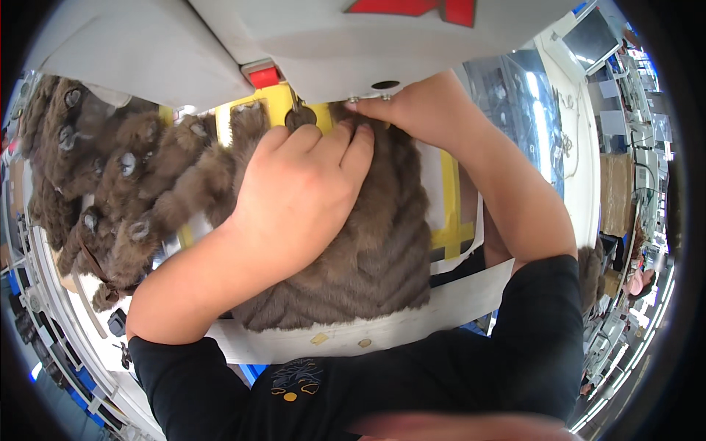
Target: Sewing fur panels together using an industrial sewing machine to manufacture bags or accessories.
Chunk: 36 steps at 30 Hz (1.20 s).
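Observation:
A grey machine head (382, 44) with a red tab stands over a yellow-marked work surface. Beneath it, a dark round metal part (300, 117) sits by a chevron-striped brown fur piece (382, 257). My left hand (301, 191) has its fingers curled over the fur's upper part, just beside that metal part, gripping it. My right hand (415, 110) holds the fur's upper right edge, thumb angled toward the machine and the other fingers mostly hidden.
Several brown fur strips with pale ends (110, 176) lie heaped at the left. A white board (368, 338) runs along my front. Clear plastic sheeting (515, 95), a monitor (588, 40) and cardboard (616, 191) are at the right.

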Motion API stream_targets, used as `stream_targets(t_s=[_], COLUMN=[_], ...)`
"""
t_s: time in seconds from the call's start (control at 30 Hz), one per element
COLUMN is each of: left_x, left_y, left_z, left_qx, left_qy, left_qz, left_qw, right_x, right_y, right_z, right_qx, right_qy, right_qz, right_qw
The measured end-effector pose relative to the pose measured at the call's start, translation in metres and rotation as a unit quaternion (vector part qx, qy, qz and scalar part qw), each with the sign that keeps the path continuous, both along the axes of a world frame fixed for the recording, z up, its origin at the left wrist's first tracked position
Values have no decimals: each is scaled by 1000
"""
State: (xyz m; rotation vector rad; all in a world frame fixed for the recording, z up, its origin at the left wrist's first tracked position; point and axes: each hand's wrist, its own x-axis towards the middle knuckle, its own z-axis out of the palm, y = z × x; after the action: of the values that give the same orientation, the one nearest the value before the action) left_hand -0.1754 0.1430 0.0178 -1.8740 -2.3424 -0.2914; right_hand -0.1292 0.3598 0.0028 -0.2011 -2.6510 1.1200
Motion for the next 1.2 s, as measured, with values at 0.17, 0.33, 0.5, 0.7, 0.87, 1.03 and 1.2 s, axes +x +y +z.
stream_targets(t_s=[0.17,0.33,0.5,0.7,0.87,1.03,1.2], left_x=[-12,-11,-10,-8,-10,-8,-7], left_y=[8,9,12,12,15,14,17], left_z=[-8,-12,-12,-11,-14,-13,-14], left_qx=[56,44,49,21,38,46,35], left_qy=[46,62,69,56,57,59,69], left_qz=[-4,6,17,28,27,20,30], left_qw=[997,997,996,998,997,997,997], right_x=[-4,-4,-4,-2,-8,-9,9], right_y=[7,12,14,14,19,12,4], right_z=[-5,-7,-4,0,-12,-18,17], right_qx=[58,15,-68,-157,-29,65,71], right_qy=[-60,-48,-25,-43,1,16,-12], right_qz=[-11,-12,11,-25,-11,-15,-73], right_qw=[996,999,997,986,1000,998,995])
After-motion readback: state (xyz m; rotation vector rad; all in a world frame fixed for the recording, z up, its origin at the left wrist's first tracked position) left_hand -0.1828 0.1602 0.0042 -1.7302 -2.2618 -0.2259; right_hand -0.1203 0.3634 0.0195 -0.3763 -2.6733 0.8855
